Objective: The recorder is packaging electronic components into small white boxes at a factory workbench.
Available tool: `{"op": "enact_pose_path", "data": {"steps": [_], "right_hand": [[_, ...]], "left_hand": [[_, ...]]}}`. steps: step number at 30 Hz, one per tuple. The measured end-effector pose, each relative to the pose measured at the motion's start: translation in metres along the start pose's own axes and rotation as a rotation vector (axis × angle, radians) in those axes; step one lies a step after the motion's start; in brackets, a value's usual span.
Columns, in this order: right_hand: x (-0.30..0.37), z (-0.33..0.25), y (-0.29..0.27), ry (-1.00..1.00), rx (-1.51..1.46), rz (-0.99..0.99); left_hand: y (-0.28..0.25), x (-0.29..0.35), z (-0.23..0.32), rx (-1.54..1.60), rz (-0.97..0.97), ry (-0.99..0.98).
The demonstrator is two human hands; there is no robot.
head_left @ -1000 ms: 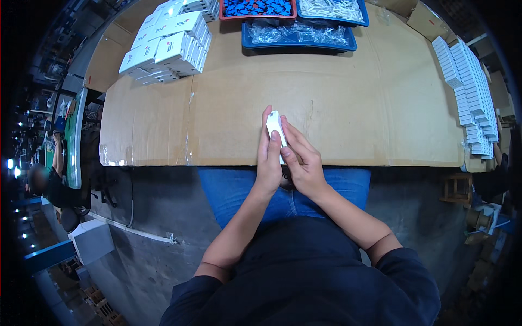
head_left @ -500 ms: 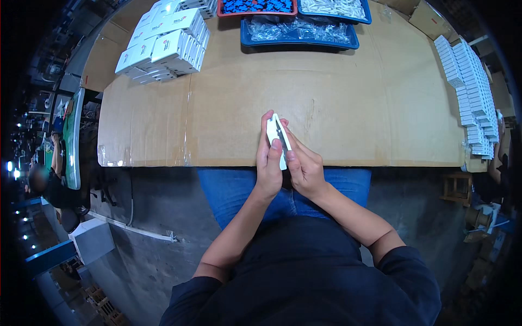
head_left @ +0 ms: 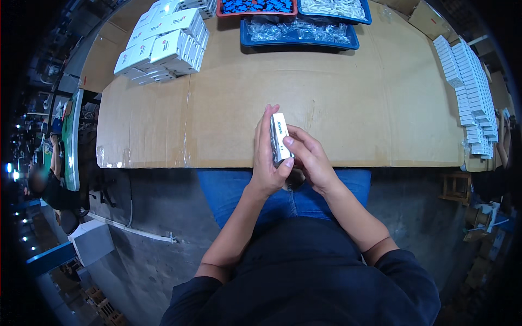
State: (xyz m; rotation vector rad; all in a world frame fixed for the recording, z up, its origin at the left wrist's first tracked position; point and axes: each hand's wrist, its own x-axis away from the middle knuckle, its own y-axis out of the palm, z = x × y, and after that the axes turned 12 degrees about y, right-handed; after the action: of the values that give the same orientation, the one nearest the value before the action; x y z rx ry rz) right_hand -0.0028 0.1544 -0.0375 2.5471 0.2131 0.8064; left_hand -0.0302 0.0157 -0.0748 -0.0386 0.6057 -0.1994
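A small white box-shaped casing [head_left: 280,133] with dark print on its upward narrow face is held between both hands, above the table's near edge. My left hand [head_left: 266,155] lies along its left side, fingers stretched upward and the thumb at its lower end. From the right, my right hand [head_left: 314,161] grips it, the thumb pressing on the printed face and the fingers behind it. A dark strip shows along its left edge; its underside is hidden by the hands.
Stacked white boxes [head_left: 166,48] stand at the back left of the cardboard-covered table [head_left: 239,98]. At the back are a red tray [head_left: 218,12] of blue parts, a blue tray [head_left: 370,16] of white pieces and another blue tray [head_left: 299,44] of clear parts. White stacks [head_left: 472,87] line the right edge.
The casing has turned, so its printed narrow face now points up; the gap between its two white halves no longer shows. My right thumb has moved onto that face.
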Motion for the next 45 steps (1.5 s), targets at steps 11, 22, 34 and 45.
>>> {"op": "enact_pose_path", "data": {"steps": [11, 22, 34, 45], "right_hand": [[0.005, 0.026, 0.025, -0.234, 0.066, 0.028], [0.010, 0.035, 0.024, -0.472, 0.327, 0.095], [0.003, 0.016, 0.014, -0.305, 0.272, 0.084], [-0.006, -0.001, -0.031, -0.814, 1.022, 0.136]], "left_hand": [[0.010, 0.010, -0.002, -0.158, 0.249, 0.099], [0.011, 0.013, 0.003, -0.071, 0.288, 0.112], [0.033, -0.012, 0.016, -0.347, 0.366, 0.189], [0.002, 0.010, 0.017, 0.673, 0.200, -0.659]]}}
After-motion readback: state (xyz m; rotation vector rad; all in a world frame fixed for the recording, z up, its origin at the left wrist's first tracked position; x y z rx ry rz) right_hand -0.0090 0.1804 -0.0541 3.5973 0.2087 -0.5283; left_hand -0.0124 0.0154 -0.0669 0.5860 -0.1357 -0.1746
